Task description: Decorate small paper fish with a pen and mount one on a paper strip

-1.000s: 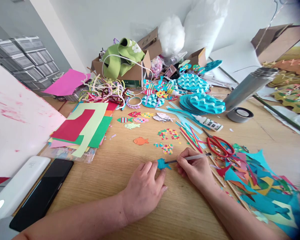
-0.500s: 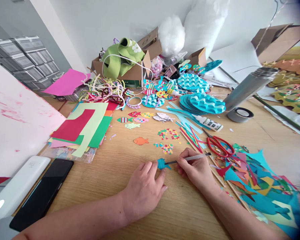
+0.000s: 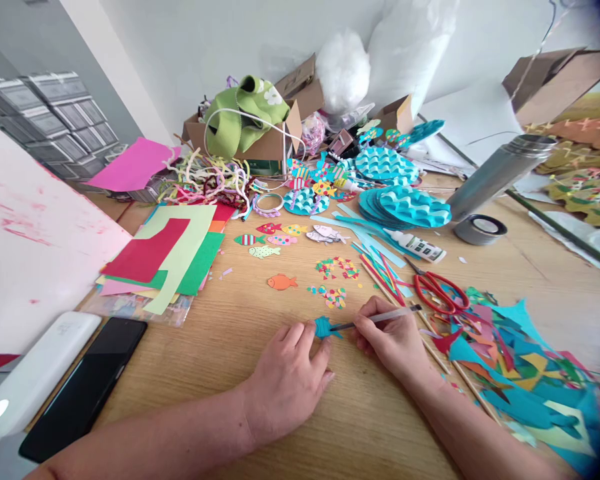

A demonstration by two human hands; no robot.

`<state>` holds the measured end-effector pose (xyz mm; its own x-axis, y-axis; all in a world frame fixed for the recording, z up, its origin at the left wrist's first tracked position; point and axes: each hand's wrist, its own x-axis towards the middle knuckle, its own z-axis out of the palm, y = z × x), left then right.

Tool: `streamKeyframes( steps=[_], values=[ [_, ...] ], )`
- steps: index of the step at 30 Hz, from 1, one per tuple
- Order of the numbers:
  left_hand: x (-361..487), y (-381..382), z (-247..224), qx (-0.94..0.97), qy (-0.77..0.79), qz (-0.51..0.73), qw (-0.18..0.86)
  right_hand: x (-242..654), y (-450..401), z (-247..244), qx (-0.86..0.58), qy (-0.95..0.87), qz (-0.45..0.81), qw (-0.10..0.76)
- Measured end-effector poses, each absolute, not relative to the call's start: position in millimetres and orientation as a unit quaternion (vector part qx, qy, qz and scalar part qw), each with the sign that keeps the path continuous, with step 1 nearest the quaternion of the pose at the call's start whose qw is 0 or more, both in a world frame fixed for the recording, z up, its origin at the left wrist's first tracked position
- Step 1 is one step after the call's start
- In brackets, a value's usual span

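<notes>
A small blue paper fish (image 3: pixel 324 327) lies flat on the table, with dark lines drawn across it. The fingertips of my left hand (image 3: pixel 290 377) press on its lower and left edges, thumb and fingers closed around it. My right hand (image 3: pixel 390 340) pinches a pen (image 3: pixel 394 314), whose dark tip touches the fish's body. Beyond it lie a plain orange paper fish (image 3: pixel 282 282) and a pile of tiny coloured paper bits (image 3: pixel 335 297). Several decorated paper fish, such as a pink dotted one (image 3: pixel 283 240), lie farther back.
Red-handled scissors (image 3: pixel 443 293) and paper scraps (image 3: pixel 525 373) lie at the right, near wooden sticks (image 3: pixel 473 390). Behind them are a glue bottle (image 3: pixel 416 245) and a steel flask (image 3: pixel 503 177). Coloured sheets (image 3: pixel 200 263) and a black phone (image 3: pixel 85 387) occupy the left.
</notes>
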<state>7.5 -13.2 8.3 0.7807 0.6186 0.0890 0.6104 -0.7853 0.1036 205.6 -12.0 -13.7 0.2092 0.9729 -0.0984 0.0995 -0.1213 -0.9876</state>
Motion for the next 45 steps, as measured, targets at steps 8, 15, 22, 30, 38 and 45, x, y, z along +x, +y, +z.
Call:
streamKeyframes(
  steps=[8,15,22,30,38,45],
  values=[
    [7.8,-12.4,7.3,0.943,0.327,0.061,0.032,206.1,-12.7,-13.1,-0.601,-0.437,0.455,0.49],
    [7.1,-12.9,9.5,0.943,0.326,0.055,0.034,205.5,-11.3,-9.9,-0.603,-0.439,0.456,0.486],
    [7.7,-12.1,8.7,0.944,0.324,0.062,0.03,205.3,-11.4,-11.6,-0.598,-0.441,0.454,0.492],
    [7.9,-12.4,8.3,0.943,0.324,0.064,0.026,206.8,-12.5,-11.2,-0.595,-0.44,0.463,0.488],
    [7.7,-12.0,7.7,0.945,0.323,0.053,0.024,208.0,-13.5,-11.6,-0.616,-0.407,0.419,0.529],
    [7.2,-12.9,7.6,0.946,0.321,0.05,0.015,208.2,-11.3,-15.5,-0.623,-0.41,0.427,0.511]
  ],
)
